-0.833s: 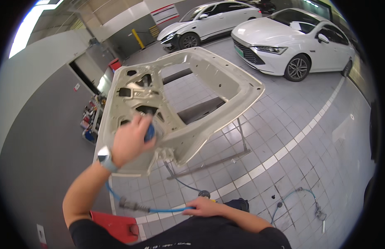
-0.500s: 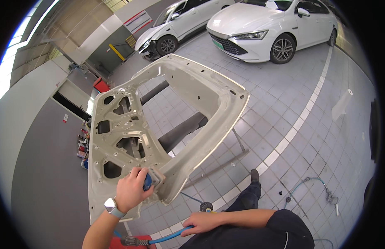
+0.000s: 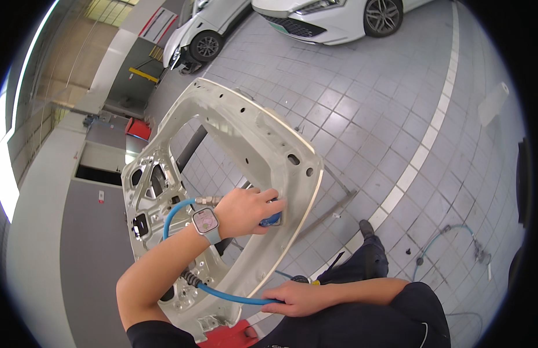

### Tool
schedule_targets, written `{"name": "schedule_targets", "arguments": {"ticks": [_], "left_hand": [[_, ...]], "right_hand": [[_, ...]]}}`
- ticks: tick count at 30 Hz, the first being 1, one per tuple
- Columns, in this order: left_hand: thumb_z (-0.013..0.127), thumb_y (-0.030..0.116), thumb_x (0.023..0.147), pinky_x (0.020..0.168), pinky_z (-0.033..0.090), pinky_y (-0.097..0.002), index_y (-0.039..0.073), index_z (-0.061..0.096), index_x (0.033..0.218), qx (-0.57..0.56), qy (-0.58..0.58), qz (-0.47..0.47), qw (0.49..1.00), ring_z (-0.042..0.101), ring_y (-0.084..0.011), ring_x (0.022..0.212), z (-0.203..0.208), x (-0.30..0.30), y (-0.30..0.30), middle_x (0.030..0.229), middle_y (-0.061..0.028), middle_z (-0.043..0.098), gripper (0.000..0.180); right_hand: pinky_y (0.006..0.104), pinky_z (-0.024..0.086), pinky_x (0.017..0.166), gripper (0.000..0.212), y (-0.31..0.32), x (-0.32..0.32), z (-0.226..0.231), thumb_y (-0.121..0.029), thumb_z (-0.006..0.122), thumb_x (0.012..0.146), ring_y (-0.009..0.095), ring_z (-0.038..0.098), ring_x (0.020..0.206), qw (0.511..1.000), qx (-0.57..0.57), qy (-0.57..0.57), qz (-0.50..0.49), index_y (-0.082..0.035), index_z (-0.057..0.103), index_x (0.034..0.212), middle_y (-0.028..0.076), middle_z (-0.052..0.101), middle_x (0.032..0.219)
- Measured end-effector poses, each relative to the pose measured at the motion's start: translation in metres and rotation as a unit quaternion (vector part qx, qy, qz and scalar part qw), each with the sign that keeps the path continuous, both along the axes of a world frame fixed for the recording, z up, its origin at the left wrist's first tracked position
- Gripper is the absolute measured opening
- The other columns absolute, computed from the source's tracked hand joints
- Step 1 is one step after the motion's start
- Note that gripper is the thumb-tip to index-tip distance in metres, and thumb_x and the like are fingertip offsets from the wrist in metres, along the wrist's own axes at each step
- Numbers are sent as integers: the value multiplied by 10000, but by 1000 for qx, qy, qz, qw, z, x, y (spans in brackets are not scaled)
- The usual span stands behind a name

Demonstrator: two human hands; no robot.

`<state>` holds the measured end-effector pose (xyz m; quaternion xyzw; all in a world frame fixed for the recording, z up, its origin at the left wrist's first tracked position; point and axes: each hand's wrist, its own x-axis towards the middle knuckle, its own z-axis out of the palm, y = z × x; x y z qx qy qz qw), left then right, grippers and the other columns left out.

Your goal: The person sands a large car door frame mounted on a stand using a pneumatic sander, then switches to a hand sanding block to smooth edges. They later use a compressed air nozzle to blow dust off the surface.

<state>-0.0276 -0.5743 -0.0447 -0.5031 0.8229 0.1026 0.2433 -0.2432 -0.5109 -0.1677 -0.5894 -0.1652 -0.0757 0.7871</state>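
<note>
My left hand (image 3: 244, 212), with a watch (image 3: 205, 223) on its wrist, is closed over a blue air sander (image 3: 272, 217). The sander rests on the right-hand side of the window frame of a pale grey-beige car tailgate (image 3: 231, 130); its underside is hidden. From the tool, a blue air hose (image 3: 231, 298) loops behind my left forearm and comes out below it through a ribbed dark fitting (image 3: 190, 278). Low in front of my body, my right hand (image 3: 301, 297) has its fingers wrapped round this hose.
Metal stand legs (image 3: 333, 213) stick out beneath the tailgate's right side. Another hose with a fitting (image 3: 481, 253) lies on the tiled floor at right. Two white cars (image 3: 338, 26) stand beyond. A red object (image 3: 231, 335) sits at the bottom, near my body.
My left hand has carried the sander from the tailgate's near lower corner up and right along the window frame. The hose now loops round my left forearm. My view has shifted too.
</note>
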Motion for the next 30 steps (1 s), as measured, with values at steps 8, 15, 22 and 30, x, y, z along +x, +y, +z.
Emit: {"name": "schedule_targets", "arguments": {"ticks": [8,15,22,30], "left_hand": [[832,303,700,634,565,-412,157,539,1176,89,-15,-39,995,687,-275,787,-31,1,-104,1064,-62,572,577],[813,294,721,620,555,-406,174,551,1188,161,-41,-41,985,684,-280,774,-30,-12,-122,1041,-54,582,549],[812,279,724,625,566,-397,155,537,1193,154,-56,-41,986,695,-282,799,-35,-15,-129,1063,-77,572,558],[760,267,788,597,568,-426,113,556,1211,10,-109,115,987,689,-339,724,-46,-21,-119,1032,-135,588,495]], "right_hand": [[468,478,665,296,-58,10,-19,-285,559,1028,418,617,713,997,65,17,-39,9,593,1005,221,635,765],[458,485,632,310,-73,21,-25,-299,536,1043,384,648,666,995,87,-25,-37,-2,552,955,202,632,707],[487,457,681,290,-76,29,-32,-291,565,1031,434,613,762,995,96,4,23,-7,573,975,220,615,774],[483,490,695,361,-66,20,-37,-341,561,1021,429,636,768,995,56,-69,38,9,594,937,221,649,777]]}}
